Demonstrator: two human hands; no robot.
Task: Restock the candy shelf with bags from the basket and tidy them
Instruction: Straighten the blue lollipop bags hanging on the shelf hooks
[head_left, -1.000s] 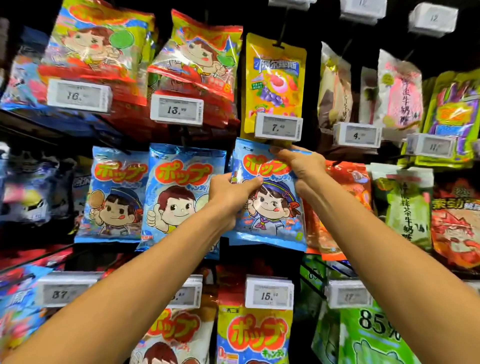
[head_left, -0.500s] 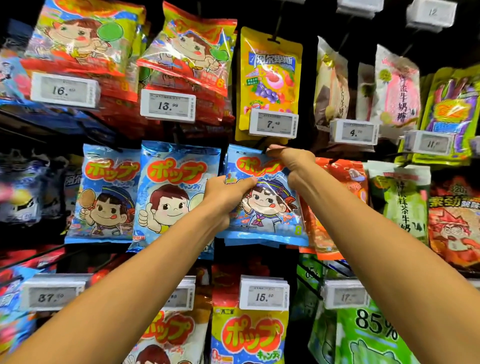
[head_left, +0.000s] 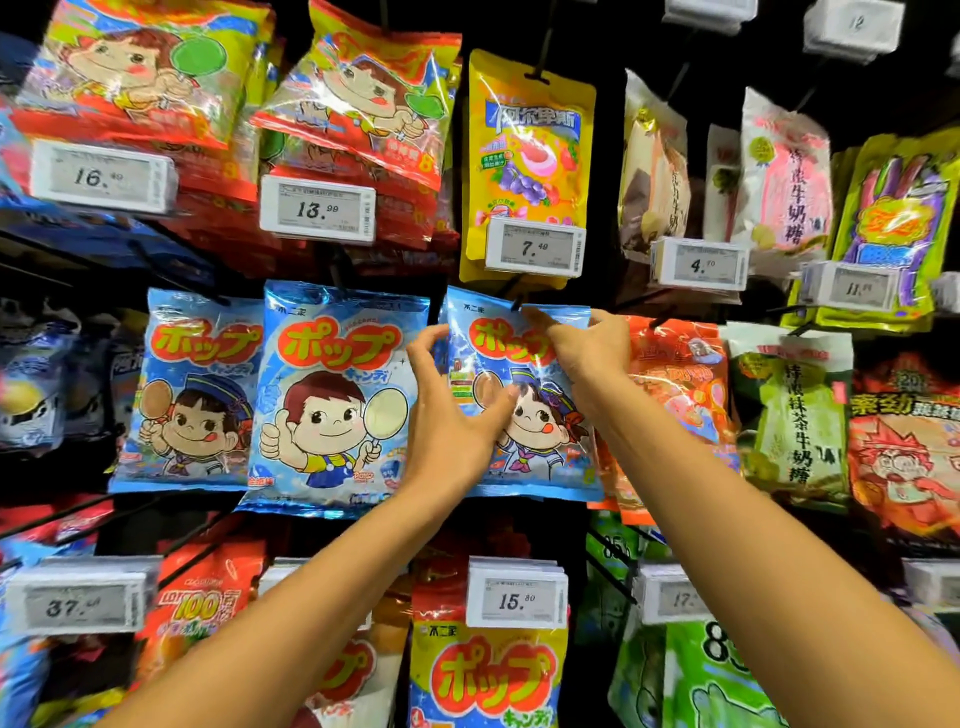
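1. The left hand (head_left: 452, 421) is spread wide at the left edge of the blue candy bag (head_left: 540, 467). Its thumb lies flat on the bag's face, and the other fingers are splayed and grip nothing visible.
2. The right hand (head_left: 592, 358) pinches the bag's top edge, with the forefinger reaching toward the peg (head_left: 517, 301) at the bag's hanging hole.
3. The bag hangs in the middle row, just beside the boy-print bag (head_left: 332, 395) and overlapping the orange bag (head_left: 680, 395) on its right.
4. This bag seems to be on its peg, or nearly so. What is left here is probably seating it fully, letting go, and squaring it with its neighbours.
5. The basket is out of view, so I cannot tell how many bags remain.
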